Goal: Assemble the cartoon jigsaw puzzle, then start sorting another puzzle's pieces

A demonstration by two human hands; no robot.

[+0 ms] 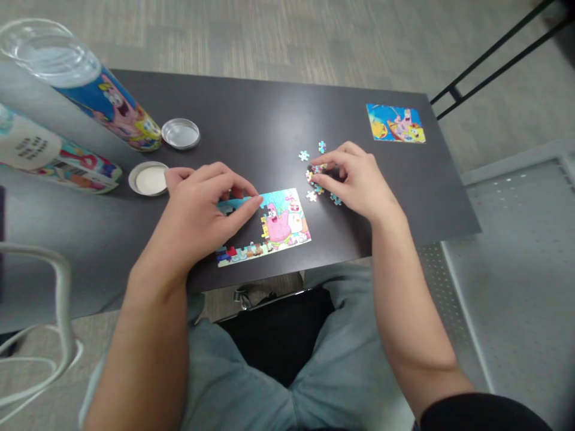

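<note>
Thumb and forefinger of the right hand (354, 182) reach among loose pieces (311, 196); whether they pinch one, I cannot tell. The left hand's (204, 209) thumb and forefinger come together over the upper edge of the partly built puzzle (279, 228), their grip equally unclear. Sideways drag from these left fingertips could unseat joined sections; a careless right-hand sweep could scatter pieces beside its fingertips.

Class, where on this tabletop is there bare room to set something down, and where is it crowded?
Bare: the far stretch of tabletop between the silvery lid and the blue picture, and the patch bordered by that picture, the right hand and the right edge. Crowded: around the loose pieces, the puzzle under the left hand, and the two tubes.
</note>
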